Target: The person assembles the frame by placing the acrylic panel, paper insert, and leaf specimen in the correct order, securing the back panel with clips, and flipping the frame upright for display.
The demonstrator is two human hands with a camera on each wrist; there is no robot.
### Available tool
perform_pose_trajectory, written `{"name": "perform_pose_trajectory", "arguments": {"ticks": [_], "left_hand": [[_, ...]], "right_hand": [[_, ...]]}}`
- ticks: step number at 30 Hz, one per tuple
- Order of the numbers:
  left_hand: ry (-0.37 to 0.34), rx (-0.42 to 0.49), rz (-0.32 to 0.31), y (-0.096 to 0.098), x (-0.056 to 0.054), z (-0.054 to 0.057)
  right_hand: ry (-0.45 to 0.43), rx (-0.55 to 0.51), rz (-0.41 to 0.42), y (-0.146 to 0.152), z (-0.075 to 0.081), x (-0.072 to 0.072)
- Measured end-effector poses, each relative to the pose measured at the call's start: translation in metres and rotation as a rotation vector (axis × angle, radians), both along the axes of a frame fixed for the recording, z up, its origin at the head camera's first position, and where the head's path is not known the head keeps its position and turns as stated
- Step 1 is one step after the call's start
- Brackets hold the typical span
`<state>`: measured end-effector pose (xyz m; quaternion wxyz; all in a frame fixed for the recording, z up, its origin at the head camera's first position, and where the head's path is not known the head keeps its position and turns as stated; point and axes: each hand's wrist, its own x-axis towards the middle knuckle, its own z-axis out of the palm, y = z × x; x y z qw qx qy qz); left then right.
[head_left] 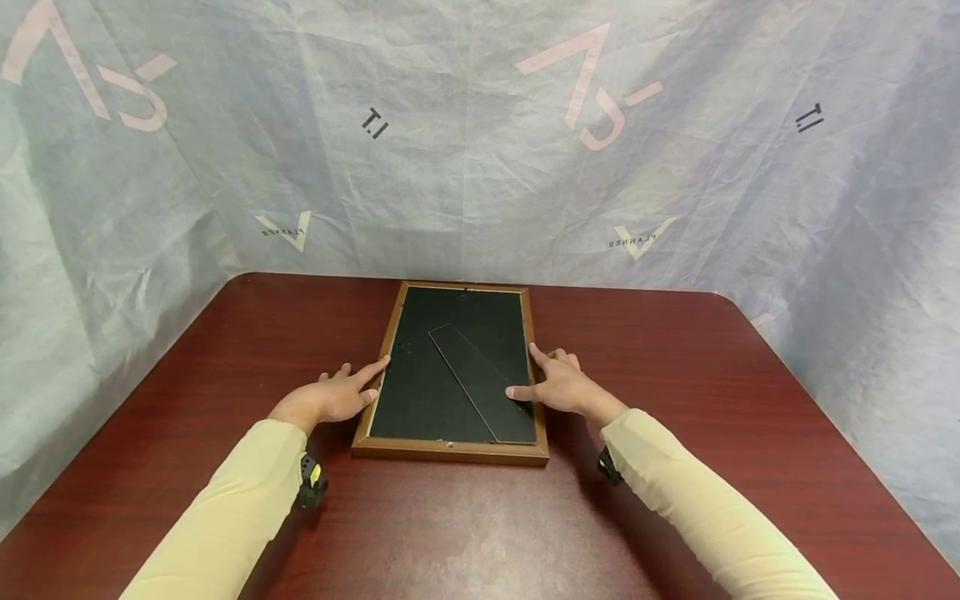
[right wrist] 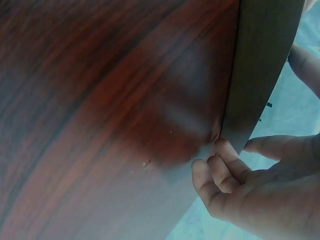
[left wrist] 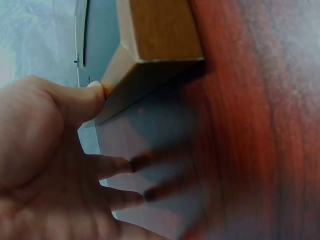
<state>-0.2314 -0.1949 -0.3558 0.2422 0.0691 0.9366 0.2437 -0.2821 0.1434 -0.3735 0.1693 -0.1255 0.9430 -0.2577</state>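
A brown wooden picture frame (head_left: 450, 451) lies face down on the table, its black backing (head_left: 457, 383) and folded stand flap (head_left: 480, 387) showing. My left hand (head_left: 333, 400) touches the frame's left side with thumb and forefinger. In the left wrist view the left thumb (left wrist: 82, 102) rests at the wooden edge, while the other fingers (left wrist: 117, 167) reach out over the tabletop. At the right side is my right hand (head_left: 562, 385), its thumb lying across onto the backing and its forefinger at the edge. Its other fingers (right wrist: 225, 172) bend loosely beside the frame.
The dark red wooden table (head_left: 450, 533) has rounded far corners. Behind it hangs a pale grey printed sheet (head_left: 450, 167), which also lines both sides. Dark bands with small devices (head_left: 311, 479) sit at the wrists, below light yellow sleeves (head_left: 225, 508).
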Motion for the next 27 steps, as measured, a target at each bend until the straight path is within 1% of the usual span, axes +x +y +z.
{"name": "perform_pose_trajectory", "arguments": {"ticks": [6, 13, 19, 24, 27], "left_hand": [[-0.018, 0.029, 0.012, 0.007, 0.0, -0.001], [-0.016, 0.049, -0.008, 0.025, -0.002, 0.0], [-0.014, 0.031, -0.001, 0.039, -0.004, 0.001], [-0.028, 0.026, 0.011, 0.047, -0.006, 0.0], [-0.024, 0.021, 0.013, 0.051, -0.005, 0.001]], "right_hand": [[0.001, 0.023, 0.007, 0.01, 0.003, 0.0], [-0.026, 0.003, -0.015, 0.029, 0.003, 0.0], [-0.025, 0.009, -0.026, 0.04, 0.004, -0.002], [-0.023, 0.001, -0.029, 0.048, 0.006, -0.003], [-0.026, 0.006, -0.027, 0.051, 0.007, -0.003]]}}
